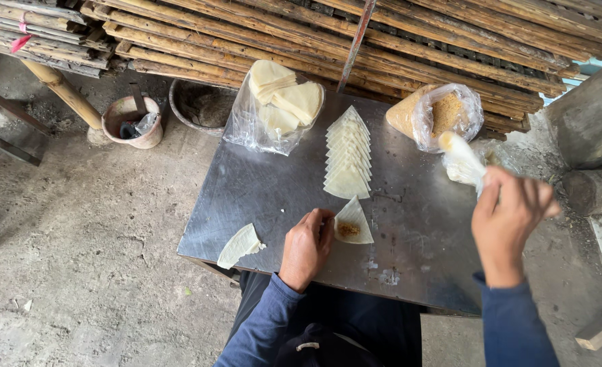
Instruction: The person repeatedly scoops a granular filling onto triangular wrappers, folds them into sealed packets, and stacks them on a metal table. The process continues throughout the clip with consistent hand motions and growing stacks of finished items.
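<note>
My left hand (306, 246) rests on the metal table (260, 197), its fingers touching the left edge of a triangular dough wrapper (352, 223) that has a spot of brown filling in its middle. My right hand (511, 214) is raised over the table's right side, shut on a white squeeze bag (461, 160) that looks blurred. A row of several overlapping triangular wrappers (348, 155) lies just beyond the filled one. One folded wrapper (240, 245) sits near the table's front left corner.
A clear plastic bag with pale round dough sheets (278, 102) lies at the table's far left. A plastic bag of brown crumbly filling (442, 114) sits at the far right. Bamboo poles (314, 34) are stacked behind. A pink bucket (133, 121) stands on the ground.
</note>
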